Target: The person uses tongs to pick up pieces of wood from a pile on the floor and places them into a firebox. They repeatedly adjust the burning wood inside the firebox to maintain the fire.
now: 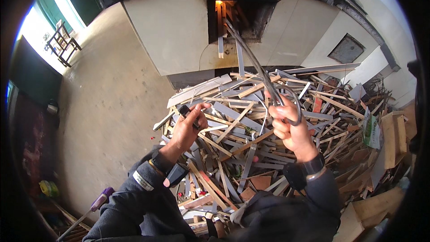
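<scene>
My right hand (pixel 291 131) grips long metal fire tongs (pixel 252 58) by their looped handle. The far tips of the tongs reach into the mouth of a built-in wood stove (pixel 266 23), beside burning wood strips (pixel 220 42) that stick out of it. A small flame (pixel 218 2) glows at the upper left of that opening. Curled around a small black object (pixel 183 110), my left hand (pixel 181 134) hovers over the wood pile; what the object is cannot be made out. Another pale strip (pixel 240 57) leans from the stove mouth down to the pile.
Scrap wood strips (pixel 235 127) lie heaped before the stove. At the right are twigs, a green-and-white bag (pixel 371 129) and a cardboard box (pixel 393 139). A purple-handled tool (pixel 100 200) is at lower left. Further off, a wooden chair (pixel 63 45) stands on the concrete floor (pixel 111 90).
</scene>
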`<state>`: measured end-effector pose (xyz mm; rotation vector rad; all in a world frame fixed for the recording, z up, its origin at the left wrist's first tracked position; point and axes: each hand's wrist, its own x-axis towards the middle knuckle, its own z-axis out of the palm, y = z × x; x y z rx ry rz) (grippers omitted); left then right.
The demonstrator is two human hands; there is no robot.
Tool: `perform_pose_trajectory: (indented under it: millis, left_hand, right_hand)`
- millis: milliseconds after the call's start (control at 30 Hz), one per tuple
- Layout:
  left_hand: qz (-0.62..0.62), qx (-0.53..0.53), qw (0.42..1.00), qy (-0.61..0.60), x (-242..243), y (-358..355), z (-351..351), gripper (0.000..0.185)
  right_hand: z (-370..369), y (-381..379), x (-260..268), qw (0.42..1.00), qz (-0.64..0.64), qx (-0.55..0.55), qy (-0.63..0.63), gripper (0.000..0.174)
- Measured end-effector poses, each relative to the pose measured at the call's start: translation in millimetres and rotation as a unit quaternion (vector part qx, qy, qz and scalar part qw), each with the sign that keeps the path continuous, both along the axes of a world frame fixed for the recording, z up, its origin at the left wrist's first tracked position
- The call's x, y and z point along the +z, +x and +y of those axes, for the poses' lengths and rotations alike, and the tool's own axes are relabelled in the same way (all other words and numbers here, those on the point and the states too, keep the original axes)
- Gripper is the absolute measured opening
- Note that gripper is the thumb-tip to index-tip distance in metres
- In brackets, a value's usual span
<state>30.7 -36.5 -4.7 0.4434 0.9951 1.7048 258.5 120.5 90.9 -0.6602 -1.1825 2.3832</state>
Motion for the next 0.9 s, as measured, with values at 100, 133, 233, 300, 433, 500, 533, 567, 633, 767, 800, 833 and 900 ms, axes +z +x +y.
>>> perform_pose_trajectory:
  millis: [100, 133, 233, 300, 433, 500, 533, 567, 633, 767, 800, 833, 900]
  left_hand:
    - [-0.014, 0.010, 1.000, 0.017, 2.3, 1.9, -9.6, 0.030]
    - [-0.014, 0.005, 1.000, 0.024, 3.0, 2.3, -13.0, 0.030]
    - [0.000, 0.009, 1.000, 0.025, 5.2, 3.8, -23.2, 0.031]
    - [0.009, 0.010, 0.999, 0.030, 5.6, 6.4, -30.1, 0.030]
    - [0.039, 0.015, 0.999, 0.032, 5.2, 9.8, -41.0, 0.025]
    - [0.031, 0.011, 0.999, 0.022, 4.9, 8.8, -44.3, 0.026]
    - [0.034, 0.027, 0.999, 0.014, 4.5, 8.8, -44.0, 0.027]
    - [0.035, 0.036, 0.999, 0.017, 3.9, 8.4, -44.1, 0.029]
    - [0.026, 0.033, 0.999, 0.023, 2.9, 4.4, -45.8, 0.029]
    - [0.025, 0.036, 0.999, 0.024, 1.5, -1.3, -49.8, 0.028]
    - [0.020, 0.027, 0.999, 0.040, 1.7, -2.5, -50.6, 0.028]
    - [0.021, 0.034, 0.999, 0.032, 1.9, -3.0, -50.7, 0.027]
    - [0.017, 0.030, 0.998, 0.048, 2.7, -3.8, -51.3, 0.027]
  right_hand:
    - [-34.7, 31.0, 19.9, 0.999, -0.035, -0.041, -0.003, 0.050]
    - [-48.6, 42.1, 26.2, 0.997, -0.055, -0.055, -0.016, 0.051]
    - [-89.6, 75.4, 42.4, 0.993, -0.093, -0.061, -0.025, 0.054]
    - [-114.9, 95.6, 45.9, 0.990, -0.120, -0.063, -0.050, 0.053]
    - [-153.3, 126.2, 25.8, 0.979, -0.148, -0.049, -0.134, 0.043]
    - [-163.8, 132.4, 2.2, 0.973, -0.159, -0.034, -0.166, 0.038]
    - [-166.3, 134.5, -9.5, 0.968, -0.180, -0.022, -0.172, 0.034]
    - [-168.8, 135.3, -21.9, 0.961, -0.210, -0.014, -0.178, 0.030]
    - [-175.1, 134.6, -44.3, 0.947, -0.272, -0.014, -0.171, 0.028]
    - [-178.9, 130.9, -70.5, 0.947, -0.277, 0.041, -0.160, 0.020]
    - [-179.4, 128.9, -75.1, 0.945, -0.281, 0.058, -0.154, 0.019]
    - [-179.5, 125.7, -79.5, 0.945, -0.285, 0.062, -0.147, 0.018]
    - [-179.6, 118.3, -87.4, 0.947, -0.286, 0.075, -0.130, 0.016]
